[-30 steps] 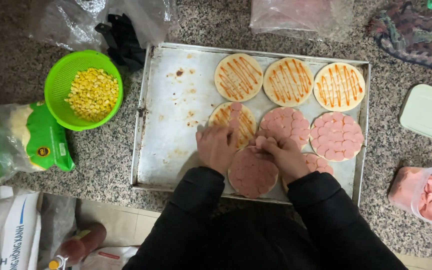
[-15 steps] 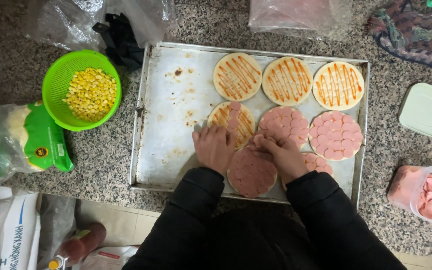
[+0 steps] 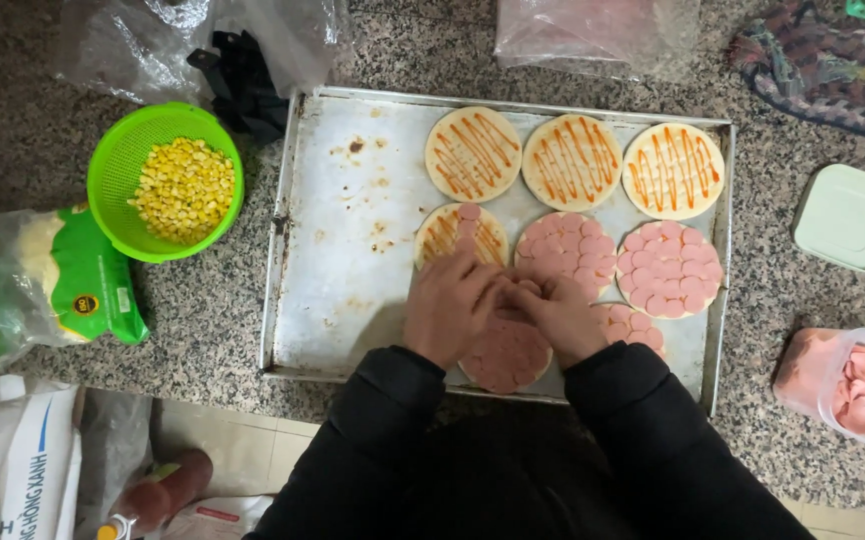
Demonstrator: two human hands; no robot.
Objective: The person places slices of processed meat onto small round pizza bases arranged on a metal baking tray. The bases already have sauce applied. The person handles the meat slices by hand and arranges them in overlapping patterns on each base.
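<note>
While both hands meet over the lower middle of the metal baking tray point(image 3: 353, 250), the left hand point(image 3: 450, 305) lies flat with fingers spread over a sauced dough round point(image 3: 450, 232) that carries a few pink sausage slices, and the right hand point(image 3: 553, 315) is curled beside it, fingertips pinched together; what they grip I cannot tell. Just below the hands sits a round fully covered in sausage slices point(image 3: 506, 357). Two more covered rounds lie to the right, three sauce-striped ones along the far edge. On the granite table, a green basket of corn point(image 3: 166, 182) stands left of the tray, and a plastic tub of sausage slices point(image 3: 853, 385) right.
</note>
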